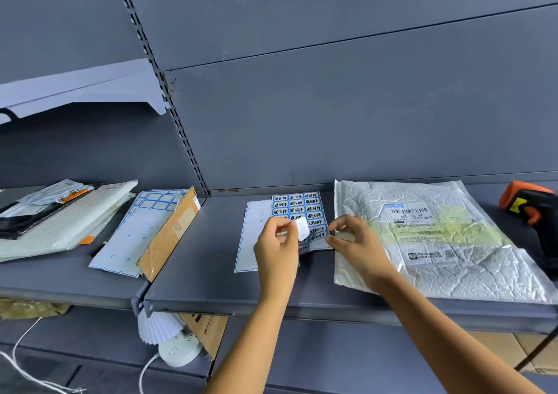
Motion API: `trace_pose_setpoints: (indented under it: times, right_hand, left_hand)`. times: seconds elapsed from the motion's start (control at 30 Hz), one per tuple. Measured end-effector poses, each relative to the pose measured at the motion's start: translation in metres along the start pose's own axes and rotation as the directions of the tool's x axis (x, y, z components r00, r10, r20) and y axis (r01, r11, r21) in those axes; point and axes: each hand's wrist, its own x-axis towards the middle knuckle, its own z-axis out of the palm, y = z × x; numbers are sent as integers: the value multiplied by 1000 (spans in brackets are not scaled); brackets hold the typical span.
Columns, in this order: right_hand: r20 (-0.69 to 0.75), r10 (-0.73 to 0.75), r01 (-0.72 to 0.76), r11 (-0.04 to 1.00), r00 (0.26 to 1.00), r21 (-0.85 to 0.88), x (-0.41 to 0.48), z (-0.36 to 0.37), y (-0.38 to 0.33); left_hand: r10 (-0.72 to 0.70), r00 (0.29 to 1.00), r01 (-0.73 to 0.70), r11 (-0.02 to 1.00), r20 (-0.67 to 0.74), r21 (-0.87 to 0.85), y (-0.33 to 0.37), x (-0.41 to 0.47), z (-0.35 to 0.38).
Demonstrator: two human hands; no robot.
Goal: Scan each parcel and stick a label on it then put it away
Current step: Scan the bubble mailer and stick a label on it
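Head view looks down at a grey shelf [196,275] with both hands over it. The left hand [276,244] has its fingers [283,227] curled, and thumb and forefinger pinch a small white label [303,230]. The label is lifted off the sheet [297,209] and stands just to the right of these fingers, with its blank side toward the camera. The sheet lies flat on the shelf under and behind both hands; its blue printed labels are beyond the fingers and its bare backing is to their left.

The right hand [354,241] is close to the right of the label, not touching it. Its thumb and forefinger are closed narrow on the right edge of the sheet, and the other fingers are loosely bent.

The parcel [447,260], a flat white crumpled bag with a printed address slip on top, lies on the shelf just to the right of the right fingers, partly under that hand. A scanner [527,204], orange and black, rests further right, beyond the parcel.

Well to the left of the left fingers are a second sheet [133,236], which leans on a carton [169,236], and a pile [60,218] of flat bags.
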Motion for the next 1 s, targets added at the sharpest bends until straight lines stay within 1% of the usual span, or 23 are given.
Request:
trace_pose_setpoints:
  times: [0.07,0.13,0.2,0.27,0.3,0.37,0.43,0.5,0.57,0.63,0.7,0.77,0.83,0.9,0.97,1.0]
  right_hand:
    - [7,18,-18,998,1000,54,-1,1,-2]
    - [50,49,-56,986,998,156,-2,0,-5]
    - [81,56,-73,971,995,226,-3,-1,-9]
    - [102,52,-78,962,993,262,-4,-3,-12]
    - [107,53,-81,958,993,276,-4,-3,-14]
    - [116,67,-99,950,991,297,-5,-4,-16]
    - [121,82,-117,937,989,329,-4,-5,-14]
    - [127,103,-142,924,987,355,-3,-6,-12]
    - [141,102,-146,926,985,347,-2,-7,-11]
    - [151,99,-147,923,984,355,-3,-7,-12]
    - [155,106,-157,917,982,367,-3,-6,-13]
    - [149,109,-157,918,983,365,-3,-7,-11]
    - [135,111,-152,924,985,350,-1,-6,-8]
    - [108,130,-160,923,986,349,1,-7,-6]
    - [54,158,-165,886,986,433,2,-10,-7]
    - [21,163,-152,856,986,494,3,-12,-10]
  left_hand:
    - [129,992,-126,980,-13,153,3,-5,0]
    - [299,954,-288,904,13,315,3,-9,0]
    - [478,876,-449,756,67,476,1,-10,2]
    - [621,773,-571,590,131,571,-3,-11,5]
    - [681,716,-617,513,155,597,-4,-11,7]
    - [760,623,-669,398,183,628,-4,-14,10]
    - [804,559,-691,318,202,649,-5,-15,12]
    - [825,522,-699,268,217,663,-5,-15,12]
    - [837,500,-703,241,224,669,-4,-15,12]
    - [839,493,-708,233,229,667,-5,-15,11]
    - [833,502,-705,238,232,668,-6,-16,10]
    - [822,520,-708,264,231,655,-8,-17,9]
    - [797,560,-715,328,225,617,-9,-18,8]
    - [757,623,-696,420,199,583,-9,-18,9]
    - [699,687,-666,493,201,560,-9,-15,9]
    - [671,706,-662,515,224,545,-9,-12,10]
